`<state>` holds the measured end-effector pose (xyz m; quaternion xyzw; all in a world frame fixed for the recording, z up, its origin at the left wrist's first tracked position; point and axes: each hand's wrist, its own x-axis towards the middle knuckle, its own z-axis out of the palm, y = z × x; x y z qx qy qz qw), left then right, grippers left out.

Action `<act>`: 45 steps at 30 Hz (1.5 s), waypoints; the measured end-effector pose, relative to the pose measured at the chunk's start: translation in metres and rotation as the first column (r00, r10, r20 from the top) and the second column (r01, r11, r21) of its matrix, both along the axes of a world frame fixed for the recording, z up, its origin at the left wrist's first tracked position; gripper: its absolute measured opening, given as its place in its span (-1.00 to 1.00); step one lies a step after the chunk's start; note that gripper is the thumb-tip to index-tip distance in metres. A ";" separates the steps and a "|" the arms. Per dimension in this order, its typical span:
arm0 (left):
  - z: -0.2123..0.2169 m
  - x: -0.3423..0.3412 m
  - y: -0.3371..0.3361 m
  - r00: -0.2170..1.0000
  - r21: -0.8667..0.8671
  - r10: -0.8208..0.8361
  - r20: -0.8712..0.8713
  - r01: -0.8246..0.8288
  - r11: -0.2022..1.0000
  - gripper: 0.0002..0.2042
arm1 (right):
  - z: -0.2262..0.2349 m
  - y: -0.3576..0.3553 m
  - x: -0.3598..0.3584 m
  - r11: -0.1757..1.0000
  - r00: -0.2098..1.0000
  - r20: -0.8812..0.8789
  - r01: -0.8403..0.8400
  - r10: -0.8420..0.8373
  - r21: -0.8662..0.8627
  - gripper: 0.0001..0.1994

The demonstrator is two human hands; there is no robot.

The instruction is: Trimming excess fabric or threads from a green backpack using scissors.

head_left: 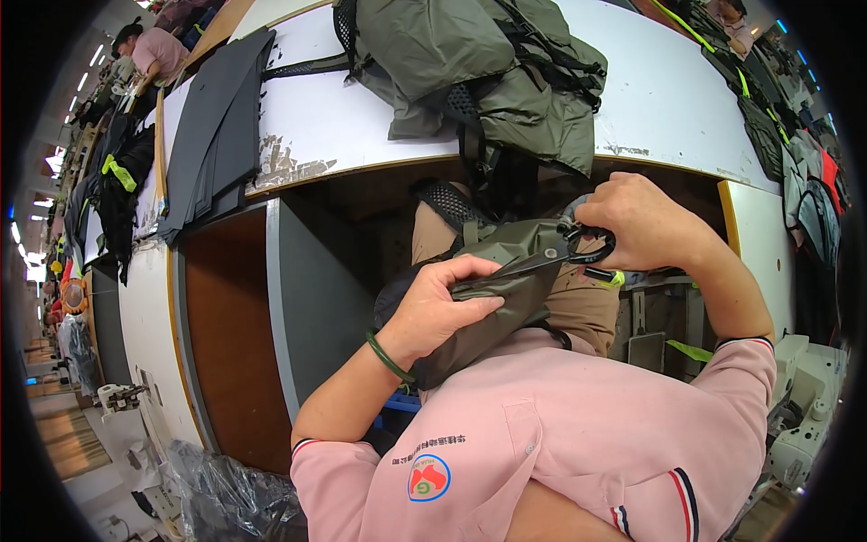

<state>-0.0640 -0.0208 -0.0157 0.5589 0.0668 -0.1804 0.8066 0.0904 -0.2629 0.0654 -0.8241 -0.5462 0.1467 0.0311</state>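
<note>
Across my lap lies an olive-green fabric bag (519, 242) with a small round metal snap near its edge. My left hand (438, 305), a green bangle on its wrist, pinches a fold of the bag between thumb and fingers. My right hand (632, 221) grips black-handled scissors (591, 246). Their blades point left along the bag's edge, toward my left fingers; whether the tips touch the cloth I cannot tell. Partly hidden, black mesh straps (449, 200) hang beside the bag, below the table edge.
A larger olive backpack (506, 81) rests on the white table (668, 99) ahead. Flat dark grey sheets (217, 126) are stacked at the left. Open shelving (226, 334) stands below. A white sewing machine (804, 425) is at the right. Other people work farther off.
</note>
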 end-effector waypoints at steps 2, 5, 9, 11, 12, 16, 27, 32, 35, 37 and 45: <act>0.002 0.001 -0.001 1.000 0.028 -0.013 0.008 0.013 1.000 -0.72 | 0.001 0.001 0.001 0.997 0.999 -0.005 -0.033 0.034 0.070 -0.68; 0.004 0.003 -0.004 1.000 0.016 -0.024 0.017 0.024 1.000 -0.73 | 0.001 0.007 -0.003 0.999 0.999 -0.024 -0.021 0.022 0.049 -0.59; 0.003 0.003 -0.003 1.000 0.014 -0.018 -0.007 0.018 1.000 -0.72 | -0.001 0.008 -0.003 1.000 0.999 -0.034 -0.003 0.003 -0.006 -0.63; 0.004 0.002 -0.001 0.998 0.061 -0.059 0.032 0.057 0.996 -0.66 | -0.004 0.006 -0.002 1.000 0.999 -0.032 0.015 -0.015 -0.001 -0.60; 0.002 0.001 0.002 0.998 0.061 -0.059 0.032 0.057 0.997 -0.66 | -0.005 0.005 -0.003 1.000 0.999 -0.033 0.015 -0.015 -0.001 -0.60; -0.018 -0.009 0.018 0.989 0.006 -0.066 0.130 0.066 0.998 -0.56 | -0.010 0.004 -0.004 0.999 0.999 -0.048 0.017 -0.015 0.044 -0.58; -0.046 -0.028 0.012 0.978 0.054 -0.198 0.064 0.194 0.979 -0.57 | -0.080 -0.004 -0.040 0.987 0.814 -0.581 0.078 0.018 0.140 -0.67; -0.042 -0.032 0.009 0.985 0.081 -0.152 0.081 0.145 0.986 -0.63 | -0.098 -0.001 -0.053 0.952 0.774 -0.633 0.210 -0.021 0.225 -0.78; -0.032 -0.029 0.010 0.990 0.115 -0.124 0.061 0.117 0.986 -0.67 | -0.079 0.004 -0.046 0.919 0.644 -0.760 0.347 -0.087 0.189 -0.79; -0.032 -0.027 0.012 0.998 0.050 -0.011 0.059 0.008 0.999 -0.72 | -0.075 0.005 -0.045 0.893 0.525 -0.840 0.434 -0.142 0.121 -0.75; -0.022 -0.020 0.003 0.986 -0.053 0.158 0.059 -0.154 0.987 -0.78 | -0.050 0.000 -0.026 0.936 0.878 -0.465 0.251 -0.112 0.247 -0.58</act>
